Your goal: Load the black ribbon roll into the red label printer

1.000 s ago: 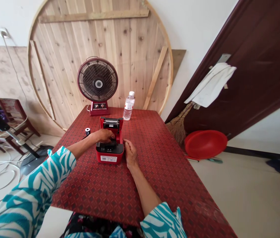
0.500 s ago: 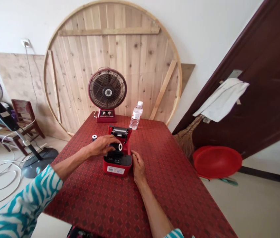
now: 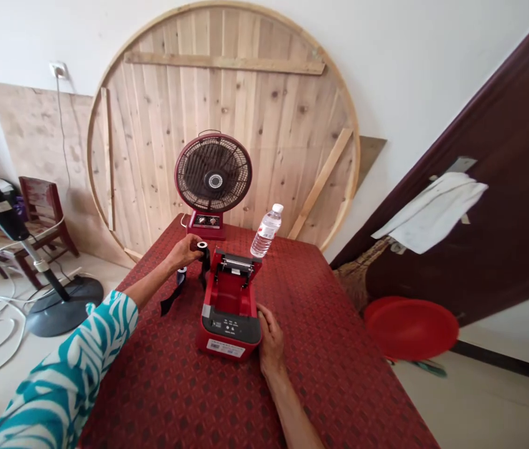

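Observation:
A small red printer (image 3: 229, 308) stands on the red patterned table (image 3: 330, 374) with its lid tipped open and its inner bay showing empty. My left hand (image 3: 184, 251) is closed on a black roll (image 3: 203, 249) with a white core, held just left of the open lid. A black strip (image 3: 171, 300) trails down from that roll to the tablecloth. A second small roll (image 3: 181, 274) lies on the table under my left wrist. My right hand (image 3: 271, 340) rests against the printer's right front corner, fingers curled on it.
A red table fan (image 3: 213, 181) and a water bottle (image 3: 267, 231) stand at the table's far end. Behind them leans a round wooden tabletop (image 3: 227, 93). A red basin (image 3: 412, 327) lies on the floor at right by a dark door (image 3: 517, 206). A floor stand (image 3: 61, 305) is at left.
My left hand has lifted the black roll out of the printer's bay and carried it left, trailing a strip. My right hand stays at the printer. The camera has shifted.

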`<state>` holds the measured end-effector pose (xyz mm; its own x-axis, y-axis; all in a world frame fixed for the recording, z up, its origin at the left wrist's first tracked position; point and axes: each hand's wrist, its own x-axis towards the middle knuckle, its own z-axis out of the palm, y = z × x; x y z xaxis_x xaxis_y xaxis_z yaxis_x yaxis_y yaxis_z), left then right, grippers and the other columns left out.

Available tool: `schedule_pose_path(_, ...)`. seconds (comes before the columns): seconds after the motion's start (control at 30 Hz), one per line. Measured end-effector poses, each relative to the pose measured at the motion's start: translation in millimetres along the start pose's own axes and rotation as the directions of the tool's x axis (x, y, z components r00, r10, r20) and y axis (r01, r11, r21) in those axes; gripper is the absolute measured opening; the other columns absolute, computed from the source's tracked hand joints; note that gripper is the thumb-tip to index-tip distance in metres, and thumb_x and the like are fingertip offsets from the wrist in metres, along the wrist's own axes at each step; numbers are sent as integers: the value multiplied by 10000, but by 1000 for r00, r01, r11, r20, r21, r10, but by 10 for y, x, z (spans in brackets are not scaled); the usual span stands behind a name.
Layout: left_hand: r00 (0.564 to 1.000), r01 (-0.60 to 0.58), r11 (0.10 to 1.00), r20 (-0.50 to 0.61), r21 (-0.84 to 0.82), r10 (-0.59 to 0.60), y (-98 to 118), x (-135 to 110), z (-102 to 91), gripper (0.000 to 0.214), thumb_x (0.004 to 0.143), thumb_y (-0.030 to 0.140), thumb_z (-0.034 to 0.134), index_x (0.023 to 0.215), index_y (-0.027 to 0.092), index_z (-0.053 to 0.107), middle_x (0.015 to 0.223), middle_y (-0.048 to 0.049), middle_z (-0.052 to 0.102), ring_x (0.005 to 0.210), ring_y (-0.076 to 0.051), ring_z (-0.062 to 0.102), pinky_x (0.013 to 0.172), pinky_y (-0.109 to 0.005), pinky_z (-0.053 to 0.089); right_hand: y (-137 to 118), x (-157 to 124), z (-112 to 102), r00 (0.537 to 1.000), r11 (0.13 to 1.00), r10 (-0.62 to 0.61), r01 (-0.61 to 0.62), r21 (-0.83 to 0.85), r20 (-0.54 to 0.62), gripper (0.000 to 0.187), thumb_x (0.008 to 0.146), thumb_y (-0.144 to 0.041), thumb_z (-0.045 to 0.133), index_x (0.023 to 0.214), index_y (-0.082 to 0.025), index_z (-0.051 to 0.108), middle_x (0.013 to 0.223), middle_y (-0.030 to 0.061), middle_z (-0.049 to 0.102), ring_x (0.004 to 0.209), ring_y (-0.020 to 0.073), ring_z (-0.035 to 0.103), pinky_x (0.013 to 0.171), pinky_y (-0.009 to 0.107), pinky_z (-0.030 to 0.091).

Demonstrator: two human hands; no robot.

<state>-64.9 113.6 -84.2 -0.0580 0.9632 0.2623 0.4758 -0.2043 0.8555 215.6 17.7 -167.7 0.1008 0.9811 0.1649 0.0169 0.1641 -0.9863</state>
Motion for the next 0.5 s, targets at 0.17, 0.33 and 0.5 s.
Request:
schedule_pose_path(0.17, 996, 52, 958, 50, 283, -69, -110, 144, 91, 292, 584, 85, 621, 837, 184, 515, 763, 8, 637, 753, -162, 609, 694, -260, 464, 2, 4, -15, 1000, 999, -4, 4, -37, -2, 373, 765, -500, 549, 980, -230, 690, 1040, 58, 705, 990, 246, 624, 857, 370, 468)
schedule_pose_path(0.33, 990, 76, 957, 94, 280, -106, -220, 167, 97, 307, 571, 93, 627, 858, 166, 545, 757, -4, 643, 736, -175, 617, 680, -263, 466, -11, -11, -3, 1000, 999, -6, 6, -37, -9, 353, 778, -475, 542, 984, -228, 686, 1028, 54, 705, 970, 235, 625, 859, 366, 463)
schedule_pose_path(0.5, 987, 90, 977, 117, 194, -114, -142, 150, -105, 469, 617, 191, 657, 1070, 138, 546, 911, -66, 682, 805, -190, 648, 715, -283, 503, -27, -12, 26, 999, 999, -37, 36, -27, -10, 345, 788, -452, 536, 990, -215, 684, 1049, 57, 701, 982, 227, 616, 871, 361, 455)
